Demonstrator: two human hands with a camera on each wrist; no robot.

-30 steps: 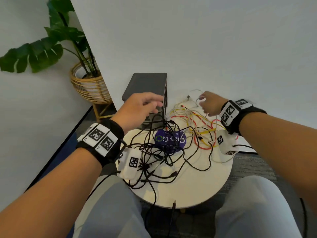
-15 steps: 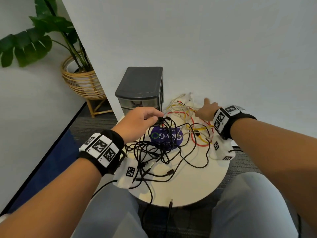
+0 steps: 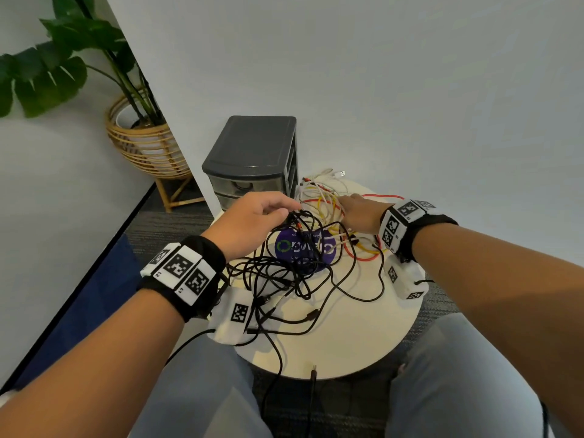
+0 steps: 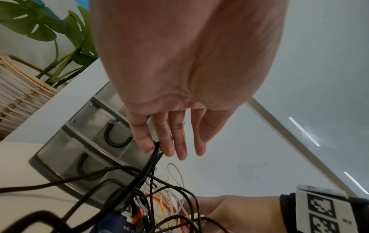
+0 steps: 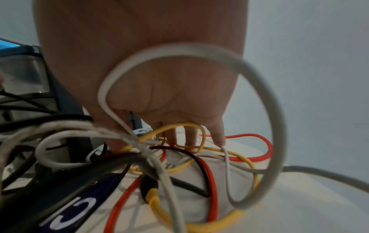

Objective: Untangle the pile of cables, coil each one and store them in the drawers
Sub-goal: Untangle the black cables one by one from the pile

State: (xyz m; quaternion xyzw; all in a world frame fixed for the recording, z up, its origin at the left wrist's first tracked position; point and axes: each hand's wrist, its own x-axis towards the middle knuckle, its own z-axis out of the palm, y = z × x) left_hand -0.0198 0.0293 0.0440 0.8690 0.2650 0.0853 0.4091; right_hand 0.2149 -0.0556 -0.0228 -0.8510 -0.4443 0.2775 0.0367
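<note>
Shifted nearer the drawers (image 3: 252,181) since half a second ago: left hand (image 3: 252,216) pinching black cables (image 3: 284,273) above the round table (image 3: 363,336); right hand (image 3: 360,210) flat-fingered, pressing coloured cables (image 3: 325,200). Risk if lifted: knots cinching, pile dragging off.
</note>
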